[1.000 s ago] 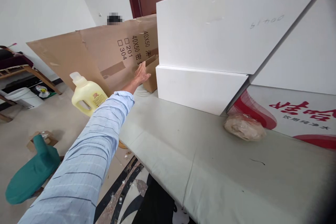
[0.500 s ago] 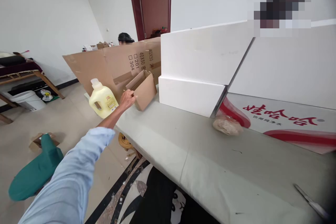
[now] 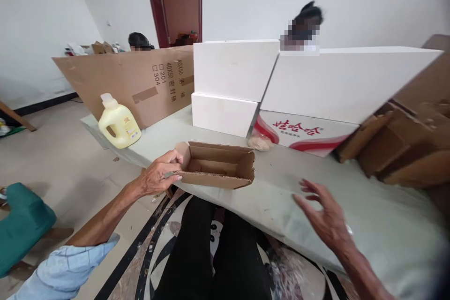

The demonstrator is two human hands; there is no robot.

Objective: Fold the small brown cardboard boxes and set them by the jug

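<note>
Cardboard carton [image 3: 215, 179], open-top: gripping 9 o'clock end with left hand [image 3: 159, 173], fingers clamped on; holding right hand [image 3: 326, 218] at 4 o'clock, fingers apart.

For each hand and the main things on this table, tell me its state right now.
Small box: open on top, held at one end
Left hand: gripping that box
Right hand: open, holding nothing
Bottle: upright, capped
White boxes: stacked
Big carton: upright
Plastic bundle: crumpled
</note>
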